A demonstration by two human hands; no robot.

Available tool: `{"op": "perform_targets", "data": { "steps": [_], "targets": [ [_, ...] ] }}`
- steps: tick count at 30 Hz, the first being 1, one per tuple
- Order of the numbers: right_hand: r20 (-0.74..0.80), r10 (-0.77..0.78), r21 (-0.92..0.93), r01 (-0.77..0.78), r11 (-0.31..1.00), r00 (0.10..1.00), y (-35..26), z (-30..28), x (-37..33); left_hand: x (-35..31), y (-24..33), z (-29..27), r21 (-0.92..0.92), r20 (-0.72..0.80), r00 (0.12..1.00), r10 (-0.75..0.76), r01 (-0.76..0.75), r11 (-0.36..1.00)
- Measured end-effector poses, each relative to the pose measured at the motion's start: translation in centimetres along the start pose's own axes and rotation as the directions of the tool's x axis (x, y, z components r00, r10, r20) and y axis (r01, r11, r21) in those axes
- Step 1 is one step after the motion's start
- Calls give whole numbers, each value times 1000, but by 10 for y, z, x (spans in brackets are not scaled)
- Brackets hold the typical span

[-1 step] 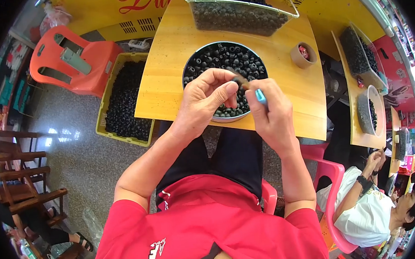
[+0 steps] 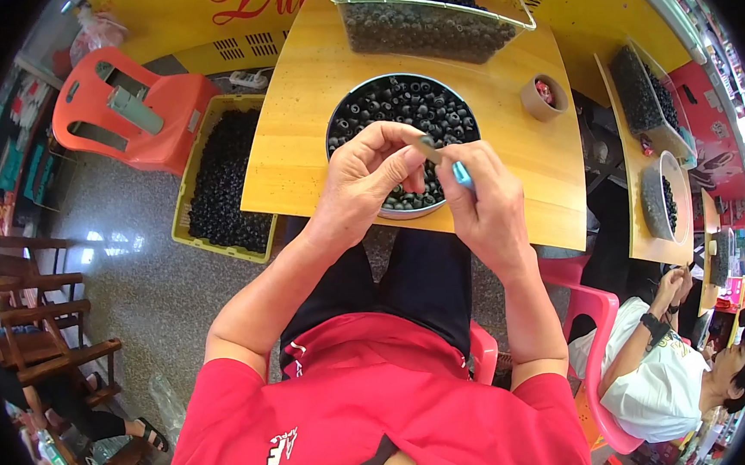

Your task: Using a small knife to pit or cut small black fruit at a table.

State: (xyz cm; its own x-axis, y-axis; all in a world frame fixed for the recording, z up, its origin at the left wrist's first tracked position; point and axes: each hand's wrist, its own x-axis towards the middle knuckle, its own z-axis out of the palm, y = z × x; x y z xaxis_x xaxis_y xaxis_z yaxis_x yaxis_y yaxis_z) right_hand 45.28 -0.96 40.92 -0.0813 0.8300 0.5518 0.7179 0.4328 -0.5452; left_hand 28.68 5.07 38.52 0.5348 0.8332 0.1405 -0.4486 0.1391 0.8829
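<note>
The left hand [image 2: 373, 181] is curled above the near part of a round tub, with its thumb and forefinger pinched together on a small dark piece [image 2: 425, 141] that is mostly hidden by the fingers and by a blade. The right hand [image 2: 488, 185], just beside it, is closed around a small knife [image 2: 463, 174]; its light-blue handle shows between thumb and fingers, and its short, flat blade points toward the left fingertips, at the dark piece. Whether the blade touches the piece is too small to tell. Below both hands, the round tub [image 2: 410, 215] holds many small black pieces [image 2: 419, 100], some with open, ring-like ends. It stands near the front edge of a light wooden table [image 2: 285, 156]. Farther back on the table is a clear plastic bin [image 2: 428, 37] heaped with similar black pieces, and to the right a beige cup [image 2: 545, 110] holds something red. On the floor left of the table, a yellow crate [image 2: 222, 250] is filled with more dark pieces, beside an orange plastic chair [image 2: 169, 104] bearing a pale green box [image 2: 135, 109]. At far right, a co-worker [image 2: 651, 390] in a white shirt sits on a pink chair [image 2: 606, 328], hands together near another table [image 2: 639, 214].
</note>
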Motion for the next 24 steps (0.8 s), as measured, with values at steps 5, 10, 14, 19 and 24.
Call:
{"op": "perform_targets", "data": {
  "steps": [5,10,14,19,24],
  "targets": [
    [20,50,-73,-49,996,999,-2,0,1,-1,-1,3,-26,25,999,29,-28,999],
    [19,41,-111,-39,993,999,2,1,0,1,-4,1,-11,39,999,32,-31,999],
    [11,40,-120,-38,992,999,3,1,1,1,-1,5,-3,14,1000,24,-24,1000],
    [12,32,-106,-30,994,999,5,0,1,2,-3,3,10,37,998,45,-45,999],
    [-4,72,-149,-71,986,997,21,5,-3,-3,2,6,-36,55,995,88,-86,996]
  ]
}}
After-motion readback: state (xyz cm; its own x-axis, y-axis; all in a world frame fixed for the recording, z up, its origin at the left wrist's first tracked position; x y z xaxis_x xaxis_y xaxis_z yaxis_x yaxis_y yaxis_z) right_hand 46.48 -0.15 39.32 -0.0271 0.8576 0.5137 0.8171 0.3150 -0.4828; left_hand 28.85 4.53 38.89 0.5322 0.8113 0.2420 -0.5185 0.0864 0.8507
